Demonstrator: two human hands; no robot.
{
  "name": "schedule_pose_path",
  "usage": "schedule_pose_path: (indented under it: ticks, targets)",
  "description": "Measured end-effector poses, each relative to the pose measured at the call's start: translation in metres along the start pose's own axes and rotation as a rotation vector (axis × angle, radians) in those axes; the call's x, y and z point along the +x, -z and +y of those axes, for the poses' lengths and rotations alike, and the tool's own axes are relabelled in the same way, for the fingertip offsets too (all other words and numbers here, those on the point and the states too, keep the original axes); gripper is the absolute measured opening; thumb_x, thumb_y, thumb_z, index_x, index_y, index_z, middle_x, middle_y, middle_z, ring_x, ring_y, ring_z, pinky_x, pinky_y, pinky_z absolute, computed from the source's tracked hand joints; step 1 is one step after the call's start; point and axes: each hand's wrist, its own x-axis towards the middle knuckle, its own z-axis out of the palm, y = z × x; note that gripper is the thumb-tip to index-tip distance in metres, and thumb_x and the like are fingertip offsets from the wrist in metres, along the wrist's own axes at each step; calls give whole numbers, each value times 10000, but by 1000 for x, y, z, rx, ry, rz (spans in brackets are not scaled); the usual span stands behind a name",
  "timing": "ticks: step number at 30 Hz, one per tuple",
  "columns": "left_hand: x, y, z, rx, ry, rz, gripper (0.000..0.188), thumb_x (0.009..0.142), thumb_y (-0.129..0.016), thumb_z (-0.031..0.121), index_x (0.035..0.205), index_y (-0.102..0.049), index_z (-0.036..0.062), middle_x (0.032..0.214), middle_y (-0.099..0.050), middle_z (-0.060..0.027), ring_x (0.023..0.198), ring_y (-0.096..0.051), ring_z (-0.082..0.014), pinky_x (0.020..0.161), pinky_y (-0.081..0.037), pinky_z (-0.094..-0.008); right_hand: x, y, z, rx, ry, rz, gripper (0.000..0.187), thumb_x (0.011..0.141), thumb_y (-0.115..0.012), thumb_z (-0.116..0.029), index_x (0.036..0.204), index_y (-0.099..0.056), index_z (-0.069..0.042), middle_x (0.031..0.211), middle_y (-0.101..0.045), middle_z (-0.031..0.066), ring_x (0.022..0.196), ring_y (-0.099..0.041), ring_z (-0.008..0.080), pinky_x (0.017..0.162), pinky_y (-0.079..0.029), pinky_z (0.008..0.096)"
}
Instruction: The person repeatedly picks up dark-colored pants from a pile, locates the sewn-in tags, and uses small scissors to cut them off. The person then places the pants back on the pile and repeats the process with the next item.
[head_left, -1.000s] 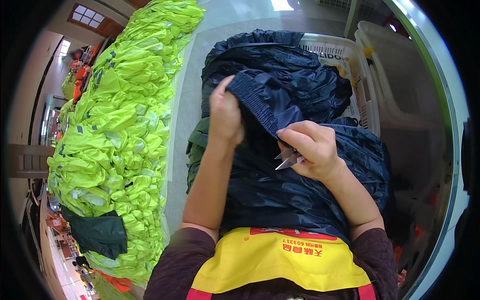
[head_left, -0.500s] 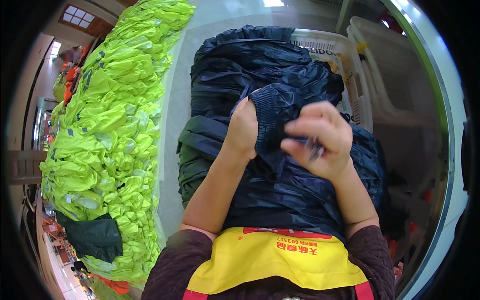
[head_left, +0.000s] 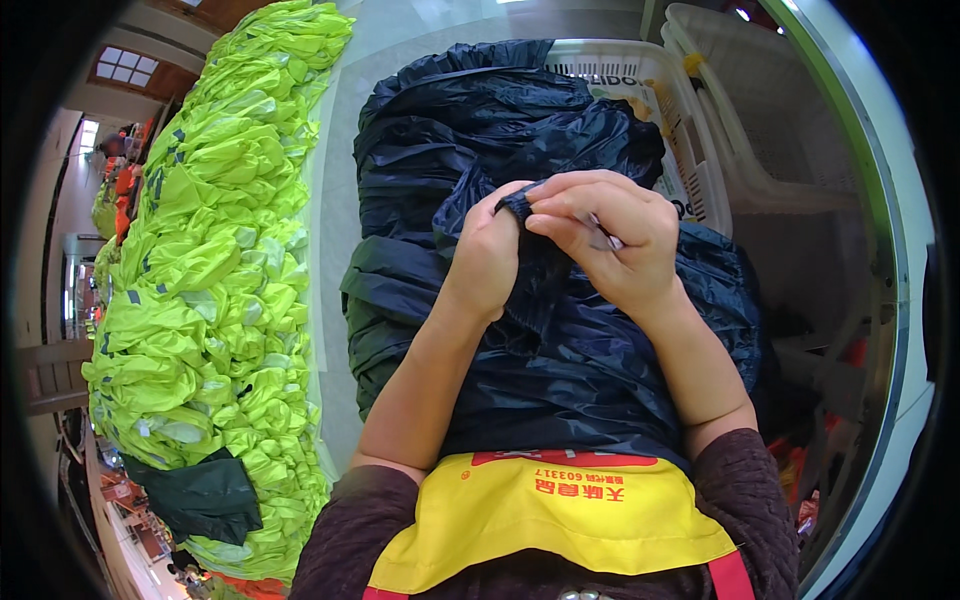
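Cuff (head_left: 515, 206) is bunched and pinched by left hand (head_left: 487, 252) and, it seems, right hand (head_left: 632, 235), so work on it looks not done yet.

Neon-yellow garment pile (head_left: 225, 250), dark green cloth (head_left: 205, 498), white basket (head_left: 703, 150)

Apparently a garment workshop: long neon-yellow heap of clothing (head_left: 215, 290), piled dark garments (head_left: 590, 365), white slatted crate (head_left: 713, 190).

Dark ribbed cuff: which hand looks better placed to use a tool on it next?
Likely the right hand: it holds a partly hidden metal tool near the dark cuff, while the left hand is occupied gripping that cuff.
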Motion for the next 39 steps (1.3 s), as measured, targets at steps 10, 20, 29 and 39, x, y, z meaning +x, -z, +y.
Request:
schedule_pose_path:
  ticks: [10,20,29,39]
  targets:
    - [7,6,-10,-568,237,-1,315,916,-370,156,998,-629,-3,907,-659,-83,785,-632,-149,695,-505,-245,5,34,-3,186,-374,-157,216,885,-512,-209,913,-576,-4,781,-544,65,683,-522,157,616,-430,270]
    - [9,16,-24,-561,207,-50,364,920,-330,181,1061,-563,-61,986,-628,-165,849,-643,-247,767,-542,-348,-4,18,15,-404,42,-353,348,856,-591,-357,848,-544,-12,706,-498,90,573,-521,234,504,-407,311]
    - [7,7,-21,-427,219,91,308,934,-359,194,1030,-580,1,915,-626,-85,790,-623,-160,703,-512,-271,-6,15,24,-369,85,-332,335,859,-584,-351,826,-544,-20,693,-486,89,549,-500,234,482,-396,315]
    - [6,7,-17,-443,223,67,272,941,-396,194,1030,-577,12,898,-617,-55,781,-598,-125,723,-488,-249,-8,13,25,-292,30,-279,311,892,-549,-329,788,-538,-36,658,-500,70,561,-504,200,488,-401,287]
